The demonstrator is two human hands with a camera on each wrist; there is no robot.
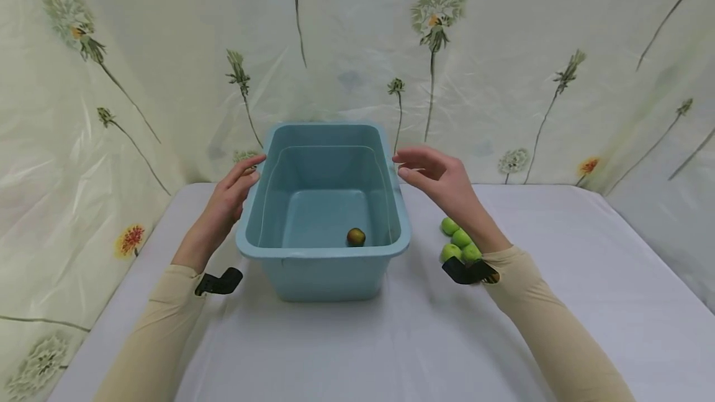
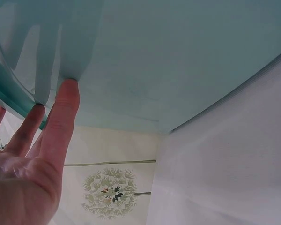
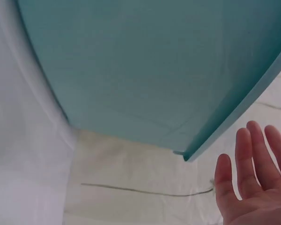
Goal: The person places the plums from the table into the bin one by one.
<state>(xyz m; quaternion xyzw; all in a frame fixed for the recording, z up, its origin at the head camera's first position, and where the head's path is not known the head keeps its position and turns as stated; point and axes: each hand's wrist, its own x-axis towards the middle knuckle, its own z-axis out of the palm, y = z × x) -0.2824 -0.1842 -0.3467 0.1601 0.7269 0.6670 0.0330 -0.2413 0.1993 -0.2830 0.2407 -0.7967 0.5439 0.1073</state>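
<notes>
1. The light blue rectangular plastic tub (image 1: pixel 324 203) stands on the table covered in a white cloth (image 1: pixel 391 340), close to the flower-printed plastic backdrop (image 1: pixel 503 67) behind it.
2. Your left hand (image 1: pixel 226 200) is at the tub's left wall, near the far corner. Its fingers (image 2: pixel 61 117) are straight and spread, with the tips touching the outer wall just under the rim; they curl round nothing.
3. Your right hand (image 1: pixel 438 178) hovers just beside the tub's right rim, at the far end. Its fingers (image 3: pixel 253 154) are straight and relaxed, holding nothing. In the right wrist view there is a gap between them and the tub's edge, so they are not touching it.
4. Inside the tub, one small round reddish-brown fruit (image 1: pixel 355 237) lies on the floor, towards the near right corner.
5. To the right of the tub, a cluster of small round green fruits (image 1: pixel 459 242) lies on the table, partly hidden by your right forearm.
6. A black strap clip sits at each wrist, over the beige sleeves (image 1: pixel 167 303), to either side of the tub's near end.
</notes>
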